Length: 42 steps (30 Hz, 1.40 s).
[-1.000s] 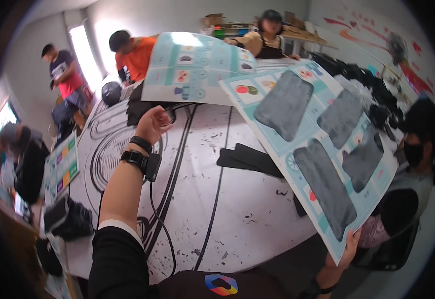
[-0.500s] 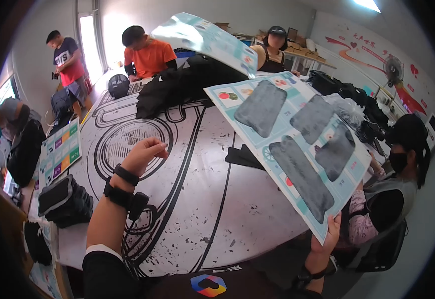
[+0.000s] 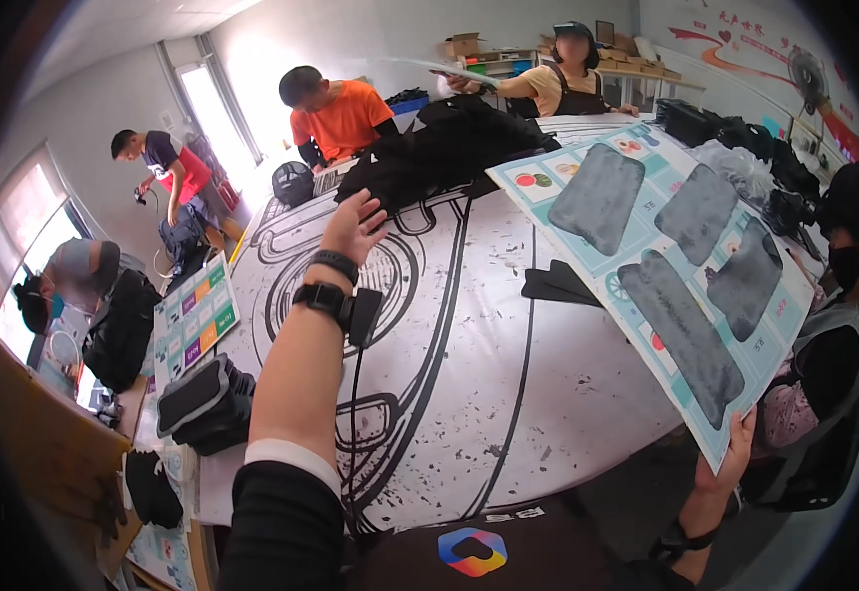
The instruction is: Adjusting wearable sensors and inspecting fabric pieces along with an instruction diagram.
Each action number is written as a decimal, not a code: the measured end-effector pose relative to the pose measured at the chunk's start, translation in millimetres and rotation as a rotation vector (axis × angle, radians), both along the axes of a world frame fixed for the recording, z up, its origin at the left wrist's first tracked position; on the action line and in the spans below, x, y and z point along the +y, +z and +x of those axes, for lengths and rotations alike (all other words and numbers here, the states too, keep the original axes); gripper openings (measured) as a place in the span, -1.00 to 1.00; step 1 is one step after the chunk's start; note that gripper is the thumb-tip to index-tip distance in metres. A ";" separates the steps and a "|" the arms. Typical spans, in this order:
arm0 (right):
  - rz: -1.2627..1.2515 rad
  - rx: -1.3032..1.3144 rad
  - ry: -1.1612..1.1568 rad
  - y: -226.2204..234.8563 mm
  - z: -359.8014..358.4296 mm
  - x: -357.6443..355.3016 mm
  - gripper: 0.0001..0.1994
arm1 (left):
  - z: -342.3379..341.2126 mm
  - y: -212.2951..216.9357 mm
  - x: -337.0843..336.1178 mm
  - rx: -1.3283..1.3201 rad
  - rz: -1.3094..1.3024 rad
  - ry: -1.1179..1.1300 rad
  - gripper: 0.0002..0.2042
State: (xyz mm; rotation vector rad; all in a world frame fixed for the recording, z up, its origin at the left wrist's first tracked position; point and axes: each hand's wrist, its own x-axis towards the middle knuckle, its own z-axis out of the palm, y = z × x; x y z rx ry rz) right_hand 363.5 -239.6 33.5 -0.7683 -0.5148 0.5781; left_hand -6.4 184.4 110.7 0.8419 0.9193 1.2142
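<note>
Above the white table with black line drawings (image 3: pixel 547 394), the left hand (image 3: pixel 352 229) hangs wide open, holding nothing. At the lower right, the right hand (image 3: pixel 731 455) grips a corner of a large light-blue printed board with grey fuzzy patches (image 3: pixel 661 266).

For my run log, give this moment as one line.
left hand: open, raised, empty | right hand: gripping board corner | board: tilted above table

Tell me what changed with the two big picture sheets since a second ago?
The left hand let go of its sheet; that sheet is now across the table with a person in a cap, and the hand hangs open and empty in the air. The right hand holds the big sheet with grey patches by its bottom corner, as before.
</note>
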 end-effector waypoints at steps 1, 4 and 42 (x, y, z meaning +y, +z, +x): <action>0.010 0.006 -0.015 1.1 0.4 0.7 -0.59 | -0.3 4.1 0.1 -0.008 0.025 -0.001 -0.62; 0.051 0.001 -0.007 -17.7 13.9 -3.8 -0.59 | 12.1 14.2 -19.7 -0.202 0.145 -0.243 -0.74; -0.038 -1.611 0.607 38.0 -119.3 221.0 -0.84 | -118.0 22.4 -154.5 0.027 0.376 -0.021 -0.86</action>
